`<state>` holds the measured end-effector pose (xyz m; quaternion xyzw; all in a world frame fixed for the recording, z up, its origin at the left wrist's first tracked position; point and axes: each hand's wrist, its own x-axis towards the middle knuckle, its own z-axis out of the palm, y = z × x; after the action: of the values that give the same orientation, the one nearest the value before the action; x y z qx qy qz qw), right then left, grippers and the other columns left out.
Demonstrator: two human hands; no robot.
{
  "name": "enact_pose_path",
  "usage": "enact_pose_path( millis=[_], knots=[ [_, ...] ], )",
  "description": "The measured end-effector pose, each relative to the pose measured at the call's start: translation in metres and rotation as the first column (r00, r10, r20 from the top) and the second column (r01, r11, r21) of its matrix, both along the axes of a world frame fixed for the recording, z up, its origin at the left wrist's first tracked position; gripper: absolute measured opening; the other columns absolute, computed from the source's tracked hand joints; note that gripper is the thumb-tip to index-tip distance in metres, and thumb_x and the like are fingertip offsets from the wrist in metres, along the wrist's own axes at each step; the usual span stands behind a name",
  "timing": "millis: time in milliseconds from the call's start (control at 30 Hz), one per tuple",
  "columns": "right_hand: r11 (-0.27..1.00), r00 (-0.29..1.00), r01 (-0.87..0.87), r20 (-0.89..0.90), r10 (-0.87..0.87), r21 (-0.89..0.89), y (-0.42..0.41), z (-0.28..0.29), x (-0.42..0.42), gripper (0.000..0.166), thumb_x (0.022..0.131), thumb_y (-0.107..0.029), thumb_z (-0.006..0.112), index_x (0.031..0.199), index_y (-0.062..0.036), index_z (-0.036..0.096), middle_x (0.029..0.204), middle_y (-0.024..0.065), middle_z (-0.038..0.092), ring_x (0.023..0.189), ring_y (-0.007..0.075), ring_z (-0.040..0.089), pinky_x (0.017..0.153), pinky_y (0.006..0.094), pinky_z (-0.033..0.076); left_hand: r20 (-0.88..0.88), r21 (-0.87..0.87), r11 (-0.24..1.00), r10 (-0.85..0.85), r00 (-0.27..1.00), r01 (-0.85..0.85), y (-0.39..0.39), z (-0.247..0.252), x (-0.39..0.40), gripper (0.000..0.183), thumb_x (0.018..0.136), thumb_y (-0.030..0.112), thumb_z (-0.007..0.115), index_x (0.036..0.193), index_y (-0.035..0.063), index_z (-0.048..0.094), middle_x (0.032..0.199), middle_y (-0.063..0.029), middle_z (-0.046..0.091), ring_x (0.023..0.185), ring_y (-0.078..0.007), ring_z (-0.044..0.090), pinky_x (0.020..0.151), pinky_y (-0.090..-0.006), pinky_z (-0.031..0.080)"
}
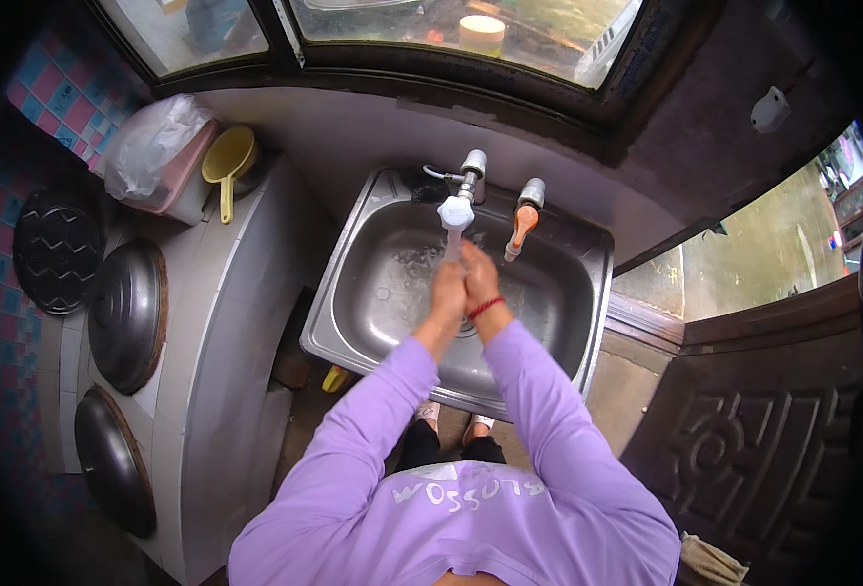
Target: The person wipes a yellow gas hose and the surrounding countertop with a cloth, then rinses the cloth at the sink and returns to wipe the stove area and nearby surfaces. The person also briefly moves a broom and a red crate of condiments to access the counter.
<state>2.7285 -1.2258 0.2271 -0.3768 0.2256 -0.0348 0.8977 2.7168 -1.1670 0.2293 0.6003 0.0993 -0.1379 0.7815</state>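
Over the stainless steel sink (pixel 364 308), my left hand (pixel 447 293) and my right hand (pixel 480 272) are pressed together, slightly blurred. A red cord bracelet (pixel 486 308) circles my right wrist. Just above the fingers is a tap with a white head (pixel 456 213); a pale column, apparently running water, comes down from it onto the hands. Wet spots and bubbles show on the basin floor. No object is visible in either hand, though the palms and some fingers are hidden. To the right of the hands is a second tap with an orange handle (pixel 524 218).
Left of the sink, a tiled stove counter (pixel 208 293) carries metal pot lids (pixel 128 315), a yellow dipper (pixel 228 157) and a pink bin with a plastic bag (pixel 157 154). A window (pixel 431 26) is ahead. At right are a doorway and a carved dark door (pixel 754 432).
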Motion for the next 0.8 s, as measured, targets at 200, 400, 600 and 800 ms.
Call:
enact_pose_path(
  millis=[200,400,600,800],
  knots=[
    [0.986,0.993,-0.099,0.084,0.088,0.133,0.038,0.011,-0.026,0.032,0.088,-0.013,0.048,0.119,-0.0047,0.047,0.098,0.0061,0.056,0.083,0.0151,0.054,0.072,0.0310,0.046,-0.021,0.005,0.999,-0.046,0.999,0.046,0.029,0.004,0.049,0.042,0.094,0.022,0.037,0.130,0.0003,0.039,0.126,-0.0102,0.045,0.115,-0.0181,0.043,0.093,-0.0302,0.037],
    [0.991,0.989,-0.099,0.103,0.108,-0.088,-0.011,-0.027,0.024,0.036,0.088,-0.014,0.049,0.122,-0.0032,0.044,0.111,0.0129,0.054,0.095,0.0201,0.054,0.079,0.0331,0.046,0.176,0.214,0.977,-0.032,0.984,-0.007,0.001,-0.037,0.018,0.042,0.091,0.016,0.035,0.131,0.0042,0.039,0.118,-0.0091,0.050,0.107,-0.0179,0.048,0.091,-0.0304,0.039],
    [0.991,0.990,-0.048,0.137,0.030,0.127,0.010,-0.015,-0.004,0.032,0.087,-0.012,0.047,0.117,-0.0033,0.050,0.103,0.0081,0.057,0.092,0.0174,0.054,0.078,0.0289,0.047,0.125,0.079,0.995,-0.075,0.989,0.066,0.016,-0.004,0.027,0.043,0.090,0.009,0.037,0.133,0.0048,0.038,0.119,-0.0077,0.050,0.108,-0.0178,0.048,0.091,-0.0286,0.039],
    [0.972,0.975,-0.133,0.201,0.093,0.192,0.030,0.013,-0.029,0.040,0.086,-0.004,0.046,0.126,-0.0024,0.042,0.115,0.0093,0.054,0.102,0.0200,0.053,0.088,0.0310,0.043,0.104,0.066,0.986,0.143,0.984,-0.151,0.018,-0.007,0.036,0.035,0.093,0.014,0.036,0.126,0.0068,0.046,0.116,-0.0096,0.054,0.106,-0.0189,0.050,0.088,-0.0311,0.041]
  ],
)
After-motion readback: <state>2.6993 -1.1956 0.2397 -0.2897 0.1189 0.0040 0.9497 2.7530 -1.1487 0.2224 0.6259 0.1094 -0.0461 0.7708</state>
